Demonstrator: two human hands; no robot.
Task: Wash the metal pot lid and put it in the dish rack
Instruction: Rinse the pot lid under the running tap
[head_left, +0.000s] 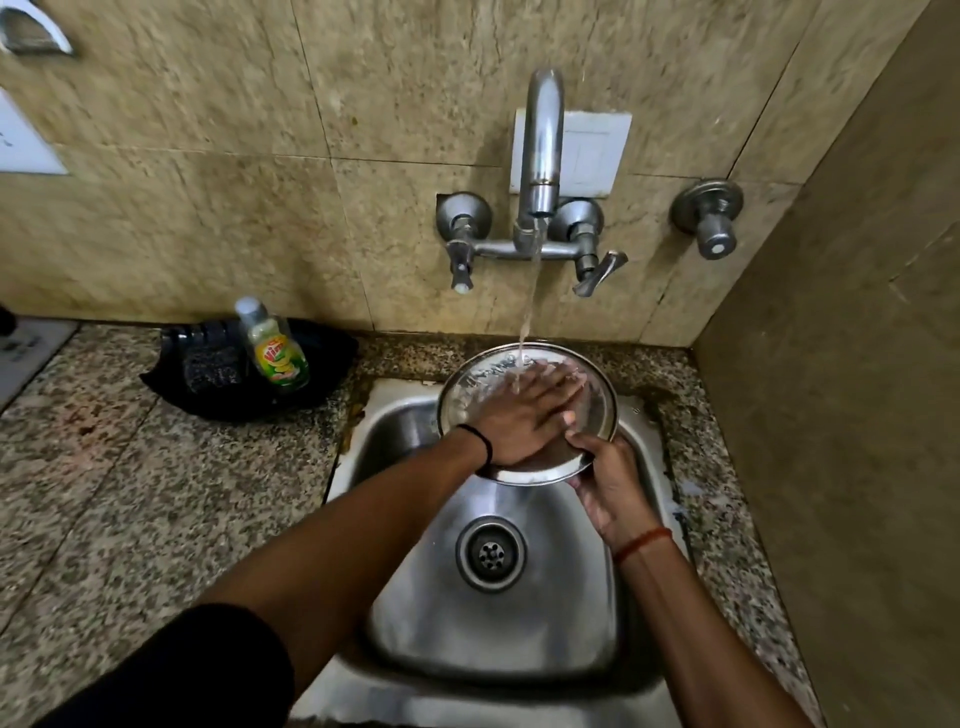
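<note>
Metal pot lid (467, 387) sits tilted over the back of the steel sink (519, 639), under a stream of water (530, 296) running from the wall tap (540, 150). Seen from the head camera, the left hand (524, 413) lies flat and open across the lid's face, fingers spread, while the right hand (605, 480) grips the lid's near rim from below. On the granite surface (130, 493) left of the sink, a dish soap bottle (272, 345) stands in a black tray (322, 364) beside a dark scrubber (210, 364).
</note>
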